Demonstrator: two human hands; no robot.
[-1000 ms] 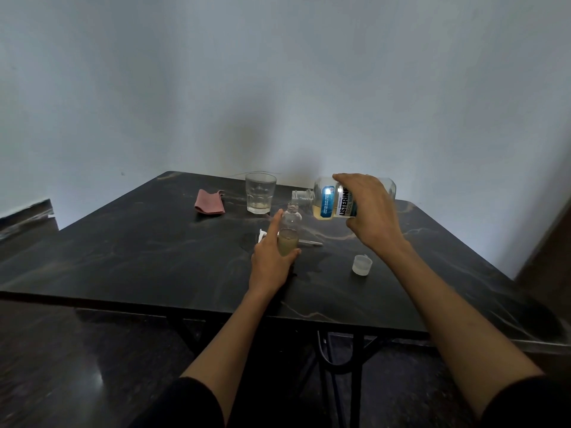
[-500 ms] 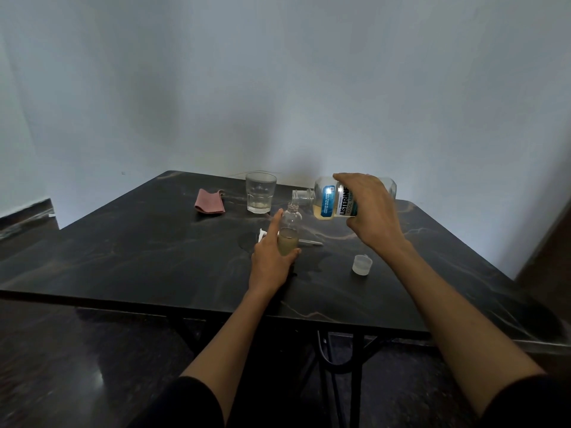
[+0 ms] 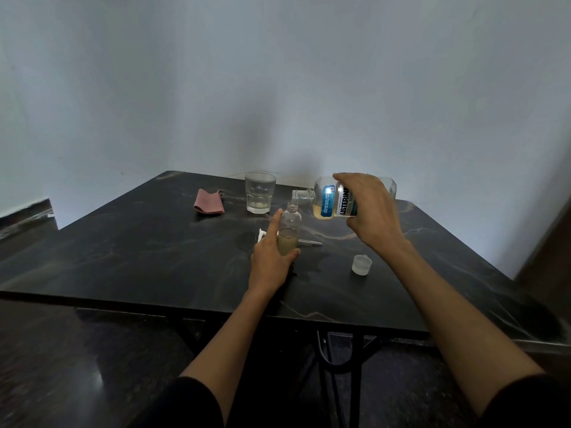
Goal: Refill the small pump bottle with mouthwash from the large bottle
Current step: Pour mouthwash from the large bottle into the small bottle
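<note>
Head | left hand [image 3: 269, 260] grips small pump bottle [image 3: 289, 231] | right hand [image 3: 372, 211] holds large bottle [image 3: 328, 200] tipped sideways

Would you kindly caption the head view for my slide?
Right hand tips the large mouthwash bottle over the small bottle steadied by the left hand.

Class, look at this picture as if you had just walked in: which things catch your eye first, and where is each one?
The large bottle stands out first, tipped sideways in the right hand, its mouth over the small bottle. The left hand holds that small bottle upright mid-table, partly filled with yellowish liquid. Behind stand a glass and a pink cloth; a cap sits to the right.
</note>
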